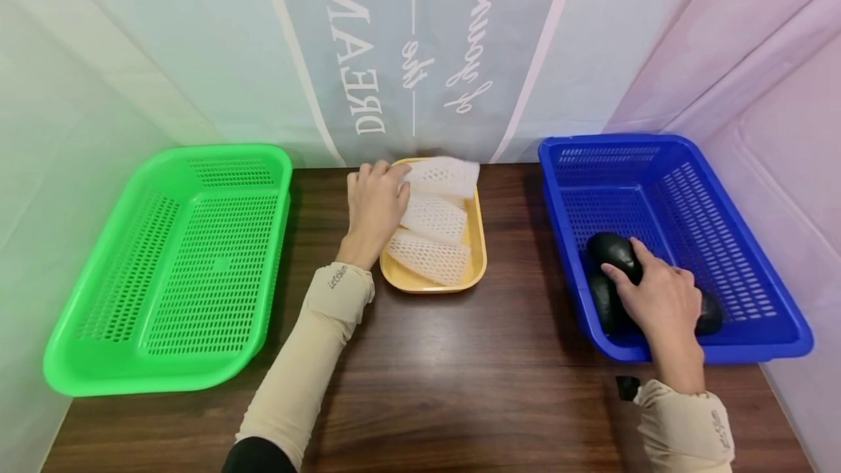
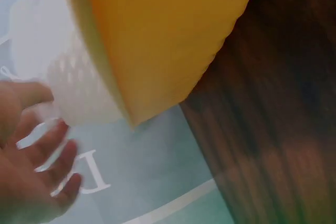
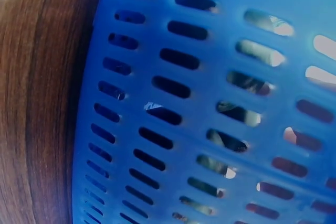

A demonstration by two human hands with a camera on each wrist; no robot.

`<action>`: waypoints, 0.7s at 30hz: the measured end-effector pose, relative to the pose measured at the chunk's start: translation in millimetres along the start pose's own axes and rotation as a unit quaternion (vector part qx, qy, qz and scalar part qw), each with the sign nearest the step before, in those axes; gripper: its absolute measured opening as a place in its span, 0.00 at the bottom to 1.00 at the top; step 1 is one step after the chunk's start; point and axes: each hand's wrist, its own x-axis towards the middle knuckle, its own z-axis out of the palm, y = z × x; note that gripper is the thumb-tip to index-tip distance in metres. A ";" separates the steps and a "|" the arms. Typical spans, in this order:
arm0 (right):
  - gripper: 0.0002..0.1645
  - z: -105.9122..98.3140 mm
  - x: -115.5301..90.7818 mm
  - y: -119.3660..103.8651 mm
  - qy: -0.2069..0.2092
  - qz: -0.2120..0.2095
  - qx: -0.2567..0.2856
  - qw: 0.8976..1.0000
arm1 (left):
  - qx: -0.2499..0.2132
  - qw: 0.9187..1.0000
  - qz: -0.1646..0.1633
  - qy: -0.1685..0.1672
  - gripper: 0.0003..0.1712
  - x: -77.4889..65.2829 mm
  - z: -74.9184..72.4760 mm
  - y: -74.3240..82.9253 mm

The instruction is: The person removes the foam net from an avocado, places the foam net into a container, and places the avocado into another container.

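My left hand (image 1: 376, 203) is over the left edge of a small yellow tray (image 1: 478, 268). Between thumb and fingers it pinches a white foam net sleeve (image 1: 450, 175), whose far end sticks out past the tray's back rim. The left wrist view shows the same sleeve (image 2: 86, 90) at the fingertips. Two more foam net sleeves (image 1: 430, 257) lie in the tray. Inside the blue basket (image 1: 755, 350), my right hand (image 1: 663, 298) grips a dark, glossy, avocado-like fruit (image 1: 612, 252). More dark fruit (image 1: 603, 301) lies under and beside that hand, partly covered. Basket wall (image 3: 173, 145) fills most of the right wrist view.
A green basket (image 1: 217, 265) with slotted sides stands at the left. Brown wooden tabletop (image 1: 453, 378) runs between the containers. Behind it hangs a printed cloth (image 1: 427, 57), close to the tray. A small black piece (image 1: 627, 387) shows beside the right wrist.
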 end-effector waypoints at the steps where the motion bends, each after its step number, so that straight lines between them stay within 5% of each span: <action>1: 0.48 0.1 0.0 -0.2 -0.004 0.001 0.000 1.000 | 0.002 1.000 -0.004 -0.024 0.16 -1.2 1.5 -0.3; 6: 0.44 0.0 0.6 0.4 -0.013 0.004 -0.003 1.000 | -0.001 0.997 -0.023 -0.079 0.21 -4.5 5.3 -2.0; 21: 0.43 -0.4 2.9 0.6 -0.034 0.019 -0.018 0.999 | -0.024 0.994 -0.032 -0.102 0.29 -10.2 5.6 -12.0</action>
